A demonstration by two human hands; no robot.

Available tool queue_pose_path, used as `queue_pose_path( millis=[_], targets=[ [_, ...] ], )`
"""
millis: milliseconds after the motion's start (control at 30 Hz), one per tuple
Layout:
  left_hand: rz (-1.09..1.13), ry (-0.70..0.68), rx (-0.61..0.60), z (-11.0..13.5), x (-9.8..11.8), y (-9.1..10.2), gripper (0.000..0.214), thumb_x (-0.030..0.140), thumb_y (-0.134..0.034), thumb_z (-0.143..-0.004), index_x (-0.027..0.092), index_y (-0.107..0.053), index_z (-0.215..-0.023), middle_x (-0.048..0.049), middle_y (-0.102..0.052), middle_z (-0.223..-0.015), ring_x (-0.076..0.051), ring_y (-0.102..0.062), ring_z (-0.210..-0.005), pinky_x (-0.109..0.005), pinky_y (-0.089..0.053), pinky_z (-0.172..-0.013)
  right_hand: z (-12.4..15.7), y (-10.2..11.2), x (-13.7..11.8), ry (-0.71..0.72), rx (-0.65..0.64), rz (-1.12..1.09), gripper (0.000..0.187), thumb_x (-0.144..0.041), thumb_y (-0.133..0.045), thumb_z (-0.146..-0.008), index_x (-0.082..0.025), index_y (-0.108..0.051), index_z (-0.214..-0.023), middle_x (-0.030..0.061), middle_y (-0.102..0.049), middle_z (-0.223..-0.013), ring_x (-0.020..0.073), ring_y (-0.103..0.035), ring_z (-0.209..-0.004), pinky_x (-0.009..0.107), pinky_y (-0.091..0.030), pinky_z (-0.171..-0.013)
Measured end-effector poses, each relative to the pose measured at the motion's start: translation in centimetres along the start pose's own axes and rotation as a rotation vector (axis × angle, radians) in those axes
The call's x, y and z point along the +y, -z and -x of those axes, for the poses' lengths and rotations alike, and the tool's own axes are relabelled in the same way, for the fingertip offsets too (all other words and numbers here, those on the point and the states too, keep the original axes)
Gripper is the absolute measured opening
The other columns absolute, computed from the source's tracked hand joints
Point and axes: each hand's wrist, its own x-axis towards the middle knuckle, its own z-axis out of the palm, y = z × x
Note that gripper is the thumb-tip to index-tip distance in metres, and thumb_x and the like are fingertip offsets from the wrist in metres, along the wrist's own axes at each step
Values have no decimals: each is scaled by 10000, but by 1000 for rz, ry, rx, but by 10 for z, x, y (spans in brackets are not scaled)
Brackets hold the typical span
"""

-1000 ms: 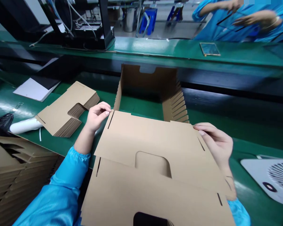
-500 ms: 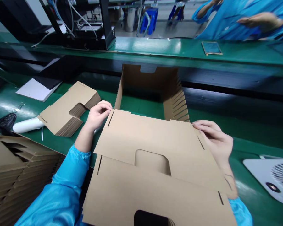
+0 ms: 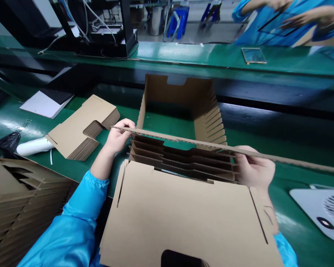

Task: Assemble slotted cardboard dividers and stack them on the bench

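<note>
A cardboard divider (image 3: 183,140) stands almost edge-on to me across the near part of a slotted cardboard frame (image 3: 204,122). My left hand (image 3: 119,138) pinches its left end, and my right hand (image 3: 254,168) grips it toward the right, where it stretches past the fingers. Just on my side of it, several upright dividers (image 3: 180,159) sit in a row between the frame's sides. Closest to me lies a stack of flat cut-out cardboard sheets (image 3: 189,211), which hides part of the frame's near end.
Left of the frame lies another stack of notched cardboard sheets (image 3: 78,128), beside a white roll (image 3: 35,146) and a black bag (image 3: 7,142). Piled cardboard (image 3: 25,207) rises at lower left. A grey fan-like device (image 3: 323,211) is at right. Across the raised shelf (image 3: 183,53), a co-worker's hands (image 3: 308,20) handle a thin frame.
The held divider has swung from lying flat toward me to nearly edge-on. The upright dividers behind it now show. Both hands stay in about the same place.
</note>
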Motion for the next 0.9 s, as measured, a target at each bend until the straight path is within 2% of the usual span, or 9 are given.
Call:
queue_pose_path(
  millis=[133,300,400,533,700,900],
  targets=[
    [8,49,19,2,-1,-1,473,680,-887,-969,218,-791,-985,-43,-748,-868,-176,-654,-715,-324,-555,-663,5,-8,-6,-38,67,-89,476,-693,-945,-765,-229,-842,-741,122,-817,-831,291,-771,-739,419,-649,-688],
    [20,50,3,4,3,-1,480,694,-880,-968,227,-773,-986,-49,-761,-873,-192,-679,-746,-333,-583,-688,6,-5,-9,-4,43,-117,480,-689,-977,-763,-238,-827,-697,98,-789,-764,262,-731,-669,386,-599,-626],
    [11,57,-2,5,5,-1,451,661,-869,-989,228,-748,-959,-37,-732,-879,-181,-659,-754,-317,-576,-701,5,-3,-6,34,-18,-134,487,-699,-960,-814,-239,-827,-727,75,-762,-750,245,-699,-673,394,-591,-656],
    [-2,48,-21,3,6,0,447,637,-865,-999,218,-728,-921,-35,-701,-891,-177,-653,-781,-298,-563,-716,3,-7,-5,72,-64,-155,463,-667,-976,-843,-234,-828,-773,80,-778,-835,240,-715,-766,390,-597,-714],
    [47,8,-26,-1,2,5,410,556,-933,-946,202,-734,-895,-48,-732,-938,-185,-688,-843,-300,-593,-771,1,-13,-8,97,-87,-202,449,-662,-944,-870,-239,-810,-801,68,-771,-870,228,-727,-829,373,-621,-768],
    [-16,54,9,2,1,5,409,568,-935,-933,199,-768,-984,-77,-812,-1020,-221,-751,-915,-350,-657,-838,3,-14,-8,69,-153,-250,400,-626,-917,-912,-243,-815,-861,75,-804,-960,243,-765,-921,374,-635,-820]
  ],
)
